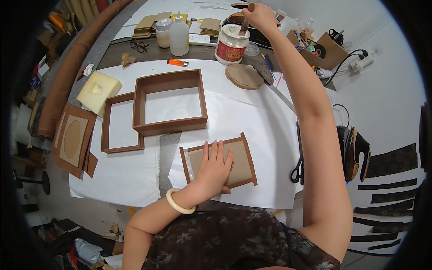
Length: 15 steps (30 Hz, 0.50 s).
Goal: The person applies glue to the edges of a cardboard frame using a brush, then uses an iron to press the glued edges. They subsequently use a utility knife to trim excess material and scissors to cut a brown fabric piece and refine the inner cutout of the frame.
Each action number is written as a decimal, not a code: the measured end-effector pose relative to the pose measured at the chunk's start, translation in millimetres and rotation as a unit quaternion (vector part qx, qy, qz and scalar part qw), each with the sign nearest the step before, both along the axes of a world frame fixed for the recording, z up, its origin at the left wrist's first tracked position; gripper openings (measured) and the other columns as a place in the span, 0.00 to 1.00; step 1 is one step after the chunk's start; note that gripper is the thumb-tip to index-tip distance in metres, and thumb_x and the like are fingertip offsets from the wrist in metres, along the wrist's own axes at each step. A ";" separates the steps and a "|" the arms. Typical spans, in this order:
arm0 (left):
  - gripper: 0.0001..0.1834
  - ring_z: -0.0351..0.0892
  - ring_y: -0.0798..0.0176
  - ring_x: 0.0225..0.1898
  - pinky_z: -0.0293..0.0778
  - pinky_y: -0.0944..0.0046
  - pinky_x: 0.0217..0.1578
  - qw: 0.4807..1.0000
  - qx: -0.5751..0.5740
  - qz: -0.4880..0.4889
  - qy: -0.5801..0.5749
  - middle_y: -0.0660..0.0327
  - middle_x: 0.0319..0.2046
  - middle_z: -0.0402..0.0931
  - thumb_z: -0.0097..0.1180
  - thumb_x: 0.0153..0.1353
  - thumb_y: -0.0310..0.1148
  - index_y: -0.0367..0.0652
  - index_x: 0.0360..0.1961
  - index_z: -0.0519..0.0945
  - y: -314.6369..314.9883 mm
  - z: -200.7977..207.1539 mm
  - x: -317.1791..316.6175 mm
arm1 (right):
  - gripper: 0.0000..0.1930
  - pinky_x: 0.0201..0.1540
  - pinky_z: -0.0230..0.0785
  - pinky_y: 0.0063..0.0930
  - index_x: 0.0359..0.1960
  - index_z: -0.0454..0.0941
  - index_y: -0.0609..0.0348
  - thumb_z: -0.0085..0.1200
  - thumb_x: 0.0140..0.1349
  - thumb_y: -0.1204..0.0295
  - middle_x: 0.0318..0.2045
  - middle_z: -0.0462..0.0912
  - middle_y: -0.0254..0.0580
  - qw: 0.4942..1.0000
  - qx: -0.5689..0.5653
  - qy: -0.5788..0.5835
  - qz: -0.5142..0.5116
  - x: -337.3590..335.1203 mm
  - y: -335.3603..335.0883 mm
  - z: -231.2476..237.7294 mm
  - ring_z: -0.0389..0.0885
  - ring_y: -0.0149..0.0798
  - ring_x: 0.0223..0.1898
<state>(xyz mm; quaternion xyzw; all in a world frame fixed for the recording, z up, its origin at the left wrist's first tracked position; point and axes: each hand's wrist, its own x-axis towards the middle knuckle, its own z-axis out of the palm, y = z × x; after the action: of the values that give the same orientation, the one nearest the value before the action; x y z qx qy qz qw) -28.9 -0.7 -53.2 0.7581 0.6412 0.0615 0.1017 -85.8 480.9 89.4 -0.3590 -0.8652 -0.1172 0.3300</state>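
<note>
Pinching shut around the top of a brush handle (245, 22), the right hand (258, 15) is reaching to the upper middle of the frame, its grip narrow, fingers wrapped on the handle. The brush is standing nearly upright, tilted slightly to the left at its lower end, and dipping into a white glue jar (231, 43) with a red label.

Low in the centre of the frame, the left hand (215, 168) is lying flat and spread, grip wide, palm pressing on a tan card panel (240, 164) edged with brown strips. The panel's long axis is running left to right, rising a little toward the right. It is resting on white paper (252, 112) covering the tabletop. A cream bangle (177, 203) is circling the left wrist.

Two brown box frames (168, 101) are sitting in the upper left, overlapping, well apart from the panel.
</note>
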 end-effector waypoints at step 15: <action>0.66 0.56 0.32 0.67 0.46 0.36 0.70 1.000 -0.001 0.009 -0.003 0.30 0.63 0.58 0.76 0.31 0.61 0.29 0.66 0.61 0.2 0.3 -2.2 | 0.22 0.41 0.78 0.41 0.25 0.88 0.55 0.57 0.55 0.47 0.28 0.86 0.48 0.994 -0.105 -0.016 -0.037 -18.0 9.0 -6.0 0.86 0.49 0.36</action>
<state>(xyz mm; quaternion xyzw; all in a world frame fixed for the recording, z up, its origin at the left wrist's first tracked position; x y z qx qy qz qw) -31.1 -0.4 -53.0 0.7522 0.6475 0.0642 0.1040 -103.8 489.9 83.4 -0.4220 -0.8637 -0.0434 0.2722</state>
